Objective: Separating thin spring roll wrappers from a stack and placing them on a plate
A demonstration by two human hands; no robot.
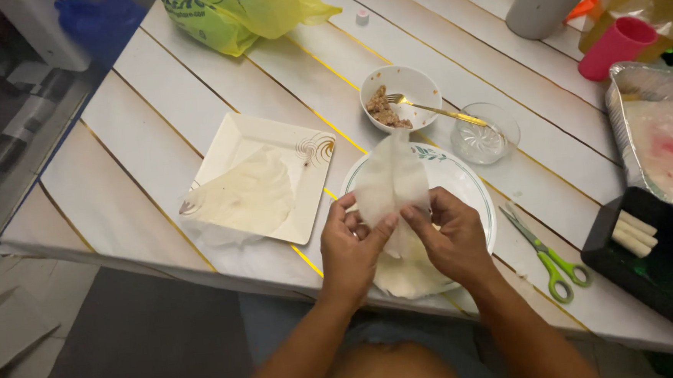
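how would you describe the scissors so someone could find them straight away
On the white plank table, look right of the round plate in front of the person. The scissors lie flat between that plate and the black tray. Their bright green handles match nothing else nearby.

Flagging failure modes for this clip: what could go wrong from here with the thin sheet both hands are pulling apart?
1. The thin wrapper sheet is pinched between left hand and right hand; it looks flimsy and might tear.
2. It hangs above the round plate holding more sheets, so it may sag and stick to them.
3. The fork juts out of the filling bowl just behind; a lifted sheet could snag it.
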